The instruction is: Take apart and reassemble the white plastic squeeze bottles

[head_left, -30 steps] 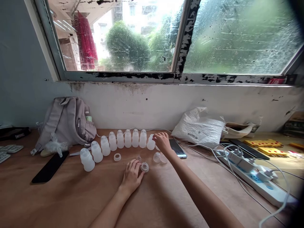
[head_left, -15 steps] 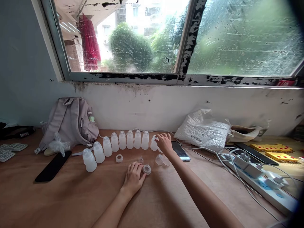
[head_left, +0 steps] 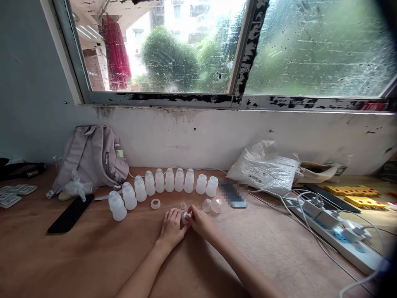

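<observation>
My left hand (head_left: 173,225) and my right hand (head_left: 201,223) meet low over the table, fingers closed round a small white bottle ring with a clear nipple (head_left: 185,218). The fingers hide part of it. Just beyond lies another clear nipple (head_left: 182,205), and a loose white ring (head_left: 155,203) rests further left. Two clear domed caps (head_left: 206,205) sit beside each other to the right of my hands. Behind, several frosted baby bottles with domed tops (head_left: 169,180) stand in a curved row. At its right end are two bottles without domes (head_left: 212,187).
A grey backpack (head_left: 93,157) leans on the wall at left, with a black phone-like slab (head_left: 71,213) before it. On the right are a partly blurred phone (head_left: 238,204), a silvery plastic package (head_left: 266,169) and a white power strip (head_left: 361,250) with trailing cables.
My right hand has come back from the bottles at the row's right end to join my left hand. The ring with the nipple has shifted slightly left and is now between both hands' fingers.
</observation>
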Tool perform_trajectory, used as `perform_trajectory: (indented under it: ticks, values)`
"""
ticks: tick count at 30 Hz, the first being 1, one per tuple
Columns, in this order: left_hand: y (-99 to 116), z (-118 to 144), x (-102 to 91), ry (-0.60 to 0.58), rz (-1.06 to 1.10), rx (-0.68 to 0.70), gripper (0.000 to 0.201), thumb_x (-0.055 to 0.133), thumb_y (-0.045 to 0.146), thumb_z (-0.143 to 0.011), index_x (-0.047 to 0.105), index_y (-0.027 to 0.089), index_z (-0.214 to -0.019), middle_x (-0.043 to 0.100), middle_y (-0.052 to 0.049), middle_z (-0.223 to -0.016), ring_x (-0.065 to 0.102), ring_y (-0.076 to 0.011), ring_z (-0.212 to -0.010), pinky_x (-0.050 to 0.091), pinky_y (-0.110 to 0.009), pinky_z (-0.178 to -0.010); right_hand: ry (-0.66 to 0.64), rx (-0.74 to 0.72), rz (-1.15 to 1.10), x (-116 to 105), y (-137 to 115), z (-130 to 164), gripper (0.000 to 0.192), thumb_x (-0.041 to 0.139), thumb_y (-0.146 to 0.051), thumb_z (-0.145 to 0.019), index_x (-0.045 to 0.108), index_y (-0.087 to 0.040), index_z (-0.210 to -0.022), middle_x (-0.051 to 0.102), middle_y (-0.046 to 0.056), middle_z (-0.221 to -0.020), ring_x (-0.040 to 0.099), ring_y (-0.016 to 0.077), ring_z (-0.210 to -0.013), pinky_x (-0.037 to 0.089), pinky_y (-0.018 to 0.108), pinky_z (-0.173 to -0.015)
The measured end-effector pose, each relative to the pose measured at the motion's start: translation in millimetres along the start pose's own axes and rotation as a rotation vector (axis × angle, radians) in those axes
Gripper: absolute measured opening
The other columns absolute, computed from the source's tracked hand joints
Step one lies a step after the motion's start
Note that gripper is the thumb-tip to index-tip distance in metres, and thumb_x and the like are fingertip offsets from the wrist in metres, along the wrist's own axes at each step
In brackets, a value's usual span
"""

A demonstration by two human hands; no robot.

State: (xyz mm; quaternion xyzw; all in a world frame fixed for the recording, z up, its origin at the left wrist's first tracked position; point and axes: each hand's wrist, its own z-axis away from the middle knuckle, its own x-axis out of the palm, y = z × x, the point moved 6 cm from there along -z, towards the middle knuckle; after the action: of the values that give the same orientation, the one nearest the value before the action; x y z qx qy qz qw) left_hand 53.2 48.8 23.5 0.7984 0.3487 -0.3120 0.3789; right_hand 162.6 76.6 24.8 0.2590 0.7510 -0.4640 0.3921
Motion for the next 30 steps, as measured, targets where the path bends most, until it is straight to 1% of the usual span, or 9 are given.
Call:
perform_trajectory:
  ticks: [2,7,14,19,24,30]
  values:
    - [-2,0,-2.0,0.008,0.006,-0.017,0.032,0.057,0.029,-0.071,0.053,0.019,-0.101,0.058,-0.007,-0.098,0.049,-0.0240,-0.095,0.038,-0.040,-0.083,0.020,-0.056,-0.083,3,-4,-2,0.003,0.047,-0.020,-0.077,0.048,-0.020,-0.079,0.059,0.001,-0.069,0.055,0.0159,-0.064,0.036,0.023,-0.057]
    - [-6,-1,-4.2,0.011,0.000,-0.047,0.028,0.059,0.028,-0.068,0.055,0.021,-0.094,0.060,-0.005,-0.089,0.051,-0.0231,-0.087,0.039,-0.039,-0.078,0.086,-0.151,-0.227,8,-6,2,0.004,0.044,-0.019,-0.078,0.047,-0.021,-0.077,0.056,0.000,-0.068,0.053,0.0156,-0.064,0.039,0.025,-0.060]
    - [-5,-1,-3.7,0.004,-0.002,-0.032,0.028,0.059,0.025,-0.067,0.055,0.022,-0.095,0.061,-0.005,-0.089,0.051,-0.0235,-0.088,0.038,-0.039,-0.078,0.135,-0.198,-0.240,11,-5,7,0.006,0.043,-0.018,-0.078,0.046,-0.021,-0.074,0.055,0.001,-0.071,0.052,0.0160,-0.065,0.040,0.025,-0.061]
    - [-4,-3,-7.6,0.047,0.011,-0.026,0.030,0.059,0.023,-0.067,0.055,0.022,-0.096,0.062,-0.005,-0.090,0.052,-0.0234,-0.087,0.039,-0.039,-0.077,0.185,-0.163,-0.285,8,-2,8,0.007,0.040,-0.023,-0.081,0.043,-0.022,-0.075,0.054,0.001,-0.070,0.051,0.0156,-0.063,0.041,0.026,-0.061]
    - [2,-7,-13.2,0.100,0.027,0.003,0.030,0.059,0.028,-0.069,0.055,0.021,-0.098,0.062,-0.006,-0.091,0.053,-0.0236,-0.086,0.038,-0.040,-0.080,0.230,-0.090,-0.346,0,1,10,0.008,0.041,-0.027,-0.081,0.041,-0.023,-0.074,0.054,0.001,-0.069,0.052,0.0151,-0.062,0.042,0.026,-0.059]
    - [8,-9,-18.2,0.110,0.048,0.007,0.031,0.059,0.030,-0.069,0.056,0.021,-0.099,0.062,-0.007,-0.093,0.054,-0.0252,-0.088,0.037,-0.041,-0.082,0.298,-0.041,-0.372,-7,-2,14,0.013,0.041,-0.028,-0.081,0.040,-0.023,-0.069,0.055,0.002,-0.067,0.052,0.0150,-0.060,0.044,0.027,-0.058]
